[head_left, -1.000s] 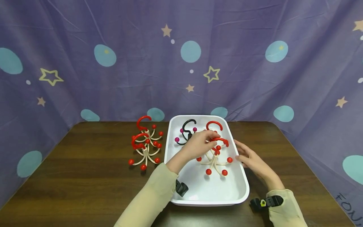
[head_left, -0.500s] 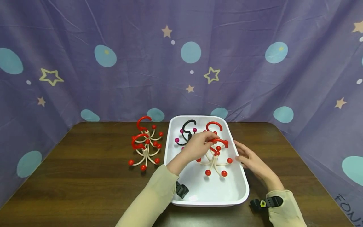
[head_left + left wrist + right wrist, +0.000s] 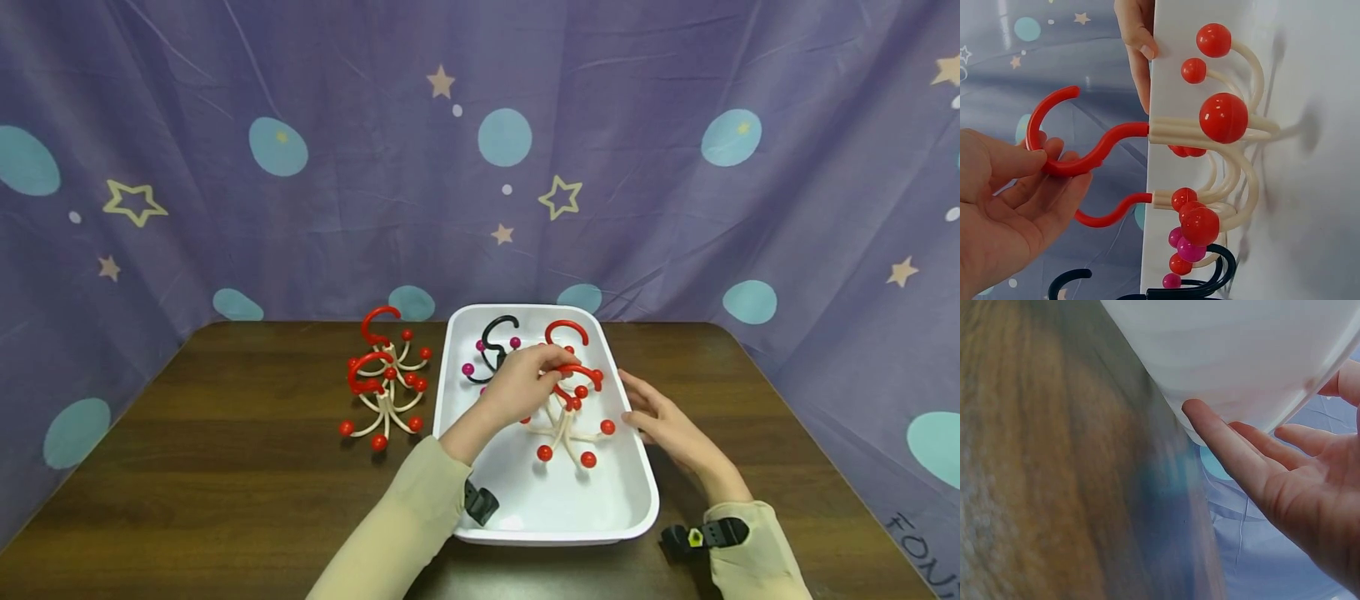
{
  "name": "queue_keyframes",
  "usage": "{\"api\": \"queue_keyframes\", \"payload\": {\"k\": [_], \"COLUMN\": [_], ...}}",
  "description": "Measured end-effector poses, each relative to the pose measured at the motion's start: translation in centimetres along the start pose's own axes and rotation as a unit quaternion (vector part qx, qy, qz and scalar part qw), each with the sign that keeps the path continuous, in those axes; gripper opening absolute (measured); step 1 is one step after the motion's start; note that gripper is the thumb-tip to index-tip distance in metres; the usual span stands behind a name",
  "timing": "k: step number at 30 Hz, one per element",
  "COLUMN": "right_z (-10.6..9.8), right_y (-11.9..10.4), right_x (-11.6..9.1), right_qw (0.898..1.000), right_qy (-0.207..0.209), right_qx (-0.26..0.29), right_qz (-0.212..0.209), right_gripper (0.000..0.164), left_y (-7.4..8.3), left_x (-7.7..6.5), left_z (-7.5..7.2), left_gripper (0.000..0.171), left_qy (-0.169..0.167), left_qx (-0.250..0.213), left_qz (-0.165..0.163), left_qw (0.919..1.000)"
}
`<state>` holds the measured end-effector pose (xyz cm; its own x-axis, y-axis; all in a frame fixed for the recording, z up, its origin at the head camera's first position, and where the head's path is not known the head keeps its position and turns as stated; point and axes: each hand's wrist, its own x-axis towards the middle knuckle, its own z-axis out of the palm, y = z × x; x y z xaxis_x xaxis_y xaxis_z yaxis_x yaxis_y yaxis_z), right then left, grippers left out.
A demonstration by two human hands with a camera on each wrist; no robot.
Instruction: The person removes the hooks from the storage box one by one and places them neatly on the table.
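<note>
My left hand [image 3: 525, 385] pinches the red hook of a cream multi-arm hanger [image 3: 1175, 130] between thumb and fingers. Red balls tip its curved arms, which spread low over the floor of the white tray [image 3: 558, 508]. Behind it in the tray stand another red-hooked cream hanger [image 3: 1160, 199] and a black hanger [image 3: 498, 333] with magenta balls, both partly covered by the left hand in the head view. Along the tray's right wall lies my right hand [image 3: 667, 425], its fingers extended against the outside and the thumb near the rim.
Left of the tray, two more cream hangers with red hooks stand close together on the wooden table, a front one [image 3: 384, 408] and a rear one [image 3: 390, 354]. A purple patterned curtain [image 3: 337, 208] hangs behind the table's far edge.
The held hanger has turned slightly, its front red balls shifting a little to the left. Both hands and the tray stay nearly where they were.
</note>
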<state>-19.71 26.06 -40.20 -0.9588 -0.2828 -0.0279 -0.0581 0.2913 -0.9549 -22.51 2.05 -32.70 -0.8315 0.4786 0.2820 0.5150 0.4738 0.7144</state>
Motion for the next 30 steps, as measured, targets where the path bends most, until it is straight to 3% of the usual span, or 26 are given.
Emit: {"api": "queue_keyframes", "payload": {"k": [17,30], "right_z": [-0.1,0.0], "right_y": [0.0,0.0], "right_x": [0.0,0.1], "right_qw": [1.0,1.0], "right_qy": [0.003,0.004], "right_qx": [0.009,0.002], "right_qz": [0.006,0.01], "right_gripper": [0.066,0.066], "left_y": [0.8,1.4], "left_x": [-0.3,-1.2], "left_z": [-0.4,-2.1], "left_gripper": [0.023,0.025], "left_qy": [0.035,0.06], "left_qx": [-0.027,-0.032], "left_qz": [0.021,0.044], "left_qw": [0.9988,0.9967]}}
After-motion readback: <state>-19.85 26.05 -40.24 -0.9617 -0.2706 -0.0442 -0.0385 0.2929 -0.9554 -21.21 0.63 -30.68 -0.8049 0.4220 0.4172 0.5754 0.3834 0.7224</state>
